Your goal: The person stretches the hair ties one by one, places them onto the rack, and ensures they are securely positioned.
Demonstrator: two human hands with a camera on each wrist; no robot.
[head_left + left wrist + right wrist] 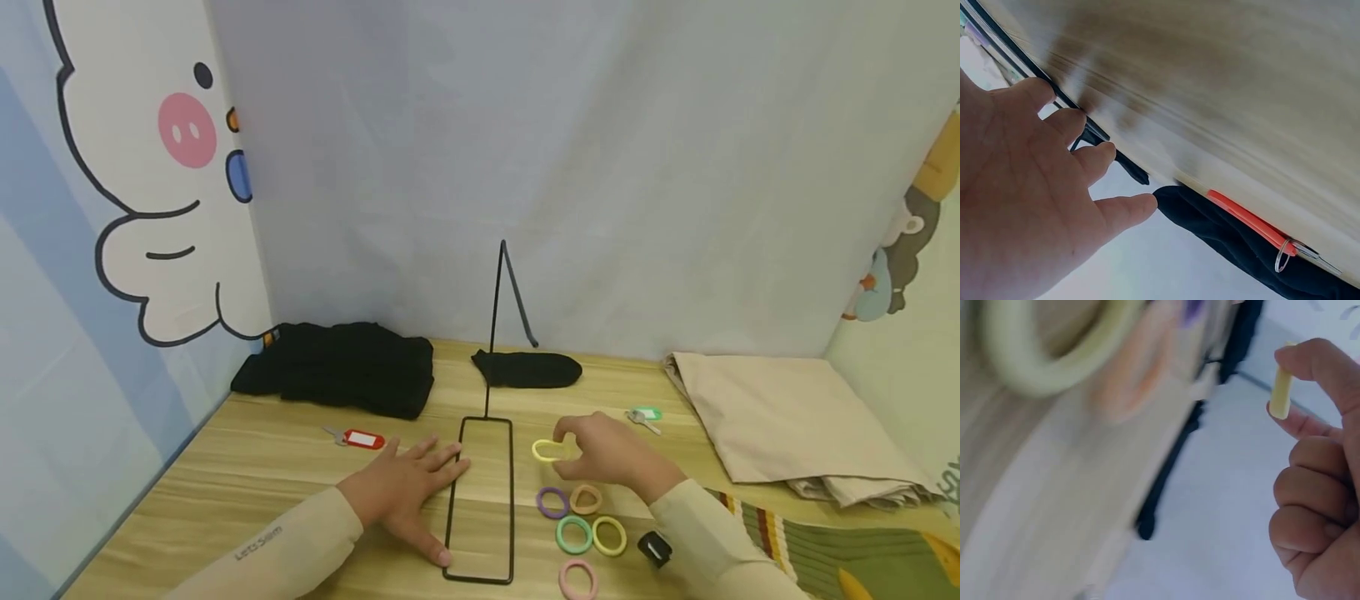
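My right hand point(611, 454) pinches a pale yellow hair tie point(542, 454) between thumb and forefinger, above the table to the right of a black wire stand point(512, 500). In the right wrist view the hair tie point(1281, 394) shows edge-on, with the other fingers curled in. My left hand point(408, 492) lies with fingers spread at the left bar of the stand's rectangular base; thumb and fingertips reach over that bar. Below my right hand lie purple point(552, 502), orange point(586, 499), green point(573, 534), yellow point(609, 536) and pink point(578, 579) hair ties.
A red-tagged key point(363, 439) and black cloth point(345, 367) lie left. A black sock-like item point(532, 370) lies behind the stand's post. At right are a green-tagged key point(645, 415), beige cloth point(772, 417), a small black object point(655, 548) and green striped knit point(840, 550).
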